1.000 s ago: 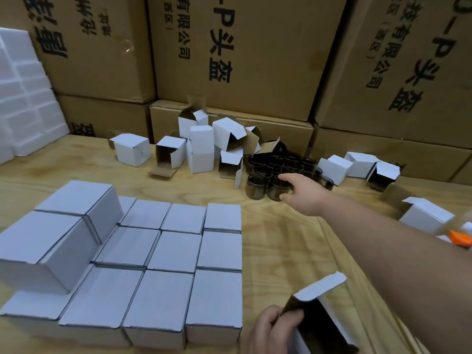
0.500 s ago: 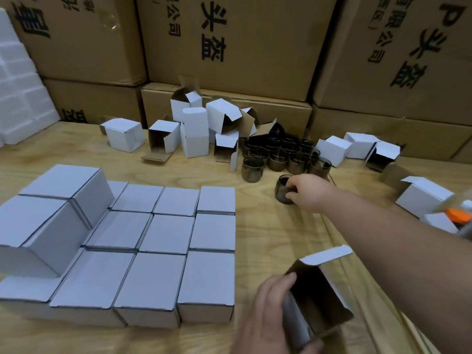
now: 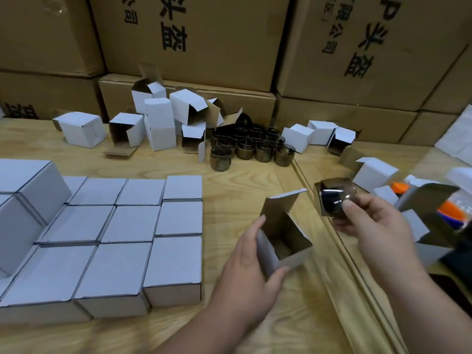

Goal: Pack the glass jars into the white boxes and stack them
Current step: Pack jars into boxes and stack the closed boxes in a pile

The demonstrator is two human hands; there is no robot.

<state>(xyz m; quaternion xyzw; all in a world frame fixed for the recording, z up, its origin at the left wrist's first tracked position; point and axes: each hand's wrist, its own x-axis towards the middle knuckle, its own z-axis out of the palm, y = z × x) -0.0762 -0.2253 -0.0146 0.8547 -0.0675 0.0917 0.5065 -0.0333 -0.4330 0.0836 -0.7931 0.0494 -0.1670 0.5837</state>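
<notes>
Printed text: the large brown cartons [image 3: 204, 42] stacked along the 12 o'clock edge of the wooden table [image 3: 255, 180] carry black Chinese characters, of which "头盔" is legible on two faces; smaller vertical lines of characters beside them are only partly readable.

Left hand [image 3: 251, 274], at 6 o'clock: fingers and thumb curled around the sides of an open white box [image 3: 283, 241], held tilted with its mouth upward and its lid flap raised. The forearm enters from the lower edge.

Right hand [image 3: 370, 223], at 4 o'clock: thumb and fingers grip a dark glass jar [image 3: 335, 200], held in the air just beside and above the box mouth, not touching it. The forearm enters from the lower right corner.

Remaining jars [image 3: 250, 144] stand clustered at 12 o'clock of the hands, near the cartons, among loose open boxes [image 3: 158, 123]. Closed white boxes [image 3: 122, 238] lie in a tight grid at 9 o'clock, with a second layer begun at its left edge. An orange-capped object [image 3: 401, 187] at 3 o'clock is blurred.
</notes>
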